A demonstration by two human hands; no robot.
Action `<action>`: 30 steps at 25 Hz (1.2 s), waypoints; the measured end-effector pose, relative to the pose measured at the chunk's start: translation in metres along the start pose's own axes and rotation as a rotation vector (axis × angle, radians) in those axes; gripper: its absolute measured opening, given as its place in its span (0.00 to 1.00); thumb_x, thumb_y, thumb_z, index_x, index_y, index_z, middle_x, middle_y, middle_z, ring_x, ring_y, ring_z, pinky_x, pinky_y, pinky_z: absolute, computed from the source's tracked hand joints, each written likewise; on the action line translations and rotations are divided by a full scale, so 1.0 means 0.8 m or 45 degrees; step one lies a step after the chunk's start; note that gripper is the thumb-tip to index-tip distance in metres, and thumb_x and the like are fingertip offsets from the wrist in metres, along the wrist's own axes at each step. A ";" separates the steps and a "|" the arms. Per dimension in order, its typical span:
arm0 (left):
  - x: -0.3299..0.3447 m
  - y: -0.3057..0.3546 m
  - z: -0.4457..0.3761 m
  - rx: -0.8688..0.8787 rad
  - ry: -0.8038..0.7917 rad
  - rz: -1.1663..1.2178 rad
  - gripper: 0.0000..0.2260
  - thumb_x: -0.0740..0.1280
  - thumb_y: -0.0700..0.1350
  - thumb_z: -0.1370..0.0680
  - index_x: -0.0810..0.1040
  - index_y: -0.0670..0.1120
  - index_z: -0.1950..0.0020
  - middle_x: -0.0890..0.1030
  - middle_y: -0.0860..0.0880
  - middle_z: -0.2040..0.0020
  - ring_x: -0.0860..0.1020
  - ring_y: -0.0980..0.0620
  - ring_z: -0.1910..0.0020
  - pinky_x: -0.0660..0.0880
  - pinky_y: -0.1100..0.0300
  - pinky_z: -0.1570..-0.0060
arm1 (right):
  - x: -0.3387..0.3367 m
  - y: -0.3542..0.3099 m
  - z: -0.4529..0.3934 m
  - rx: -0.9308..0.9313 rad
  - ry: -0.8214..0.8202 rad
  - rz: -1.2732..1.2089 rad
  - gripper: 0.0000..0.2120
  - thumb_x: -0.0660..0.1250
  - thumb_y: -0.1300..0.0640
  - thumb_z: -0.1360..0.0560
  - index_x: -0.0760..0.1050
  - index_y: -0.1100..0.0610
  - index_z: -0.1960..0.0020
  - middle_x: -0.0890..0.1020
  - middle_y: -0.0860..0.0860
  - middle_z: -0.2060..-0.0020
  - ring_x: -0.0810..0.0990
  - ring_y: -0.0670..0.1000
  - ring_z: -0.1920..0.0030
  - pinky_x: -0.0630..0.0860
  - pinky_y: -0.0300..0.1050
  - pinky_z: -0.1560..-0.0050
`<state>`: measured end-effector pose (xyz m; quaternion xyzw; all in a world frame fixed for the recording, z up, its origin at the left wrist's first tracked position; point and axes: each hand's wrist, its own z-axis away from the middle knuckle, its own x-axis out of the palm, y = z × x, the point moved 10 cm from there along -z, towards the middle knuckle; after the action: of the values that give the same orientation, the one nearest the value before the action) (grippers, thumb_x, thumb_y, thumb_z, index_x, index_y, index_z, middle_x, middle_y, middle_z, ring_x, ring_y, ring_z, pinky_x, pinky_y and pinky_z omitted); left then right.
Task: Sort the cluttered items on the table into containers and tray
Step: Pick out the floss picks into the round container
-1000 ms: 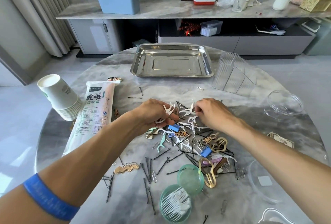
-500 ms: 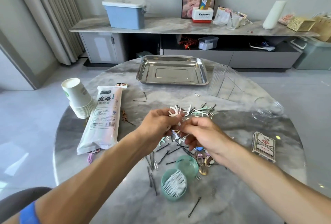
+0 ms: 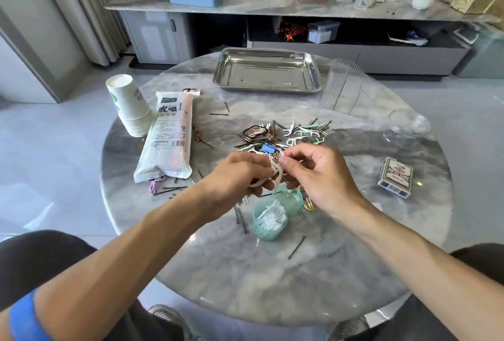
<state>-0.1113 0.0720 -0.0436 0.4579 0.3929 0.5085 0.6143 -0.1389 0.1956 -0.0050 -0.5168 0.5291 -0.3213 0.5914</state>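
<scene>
Both hands meet right above the open teal container (image 3: 268, 222): left hand (image 3: 240, 174) clutches white floss picks (image 3: 276, 174), right hand (image 3: 321, 174) pinches one, probably for dropping in.

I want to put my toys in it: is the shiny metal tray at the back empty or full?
Empty. The metal tray shows only its bare, shiny bottom; nothing lies inside.

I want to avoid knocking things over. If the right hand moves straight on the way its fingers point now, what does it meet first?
The right hand points left, so it would likely first meet the white plastic floss picks gripped by the left hand; depth is unclear.
</scene>
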 end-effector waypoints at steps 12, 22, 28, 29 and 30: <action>-0.025 -0.021 -0.007 -0.101 0.194 -0.085 0.07 0.63 0.34 0.19 0.79 0.36 0.54 0.83 0.45 0.59 0.80 0.55 0.66 0.76 0.63 0.62 | 0.001 0.050 0.046 0.002 -0.182 0.376 0.06 0.77 0.60 0.29 0.81 0.53 0.61 0.82 0.45 0.69 0.76 0.41 0.70 0.73 0.37 0.65; 0.007 -0.007 0.000 -0.030 -0.025 -0.100 0.03 0.68 0.37 0.21 0.80 0.39 0.54 0.86 0.46 0.57 0.81 0.55 0.63 0.75 0.67 0.64 | -0.014 0.034 0.013 0.110 -0.004 -0.066 0.05 0.74 0.61 0.26 0.81 0.52 0.55 0.83 0.51 0.65 0.79 0.48 0.68 0.77 0.45 0.69; -0.005 -0.002 0.001 -0.048 0.103 0.051 0.05 0.71 0.40 0.23 0.77 0.40 0.55 0.86 0.41 0.57 0.81 0.53 0.66 0.75 0.66 0.67 | -0.037 0.037 0.010 0.144 0.118 -0.153 0.04 0.74 0.64 0.28 0.82 0.57 0.58 0.82 0.51 0.70 0.80 0.47 0.69 0.78 0.41 0.67; -0.007 -0.001 0.001 -0.043 0.149 0.063 0.06 0.71 0.40 0.23 0.77 0.39 0.55 0.86 0.41 0.58 0.81 0.53 0.67 0.74 0.66 0.68 | -0.043 0.026 0.010 0.027 0.155 0.028 0.03 0.75 0.62 0.28 0.82 0.56 0.57 0.83 0.50 0.67 0.80 0.47 0.67 0.77 0.39 0.65; -0.009 -0.002 0.001 -0.049 0.192 0.082 0.06 0.71 0.40 0.23 0.77 0.38 0.54 0.86 0.41 0.59 0.81 0.53 0.67 0.74 0.66 0.69 | -0.042 0.003 0.013 -0.193 0.179 0.339 0.05 0.75 0.61 0.28 0.82 0.55 0.54 0.83 0.48 0.62 0.80 0.47 0.63 0.75 0.37 0.61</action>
<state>-0.1115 0.0647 -0.0450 0.4187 0.4132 0.5686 0.5751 -0.1368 0.2299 0.0015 -0.4616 0.6555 -0.2347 0.5496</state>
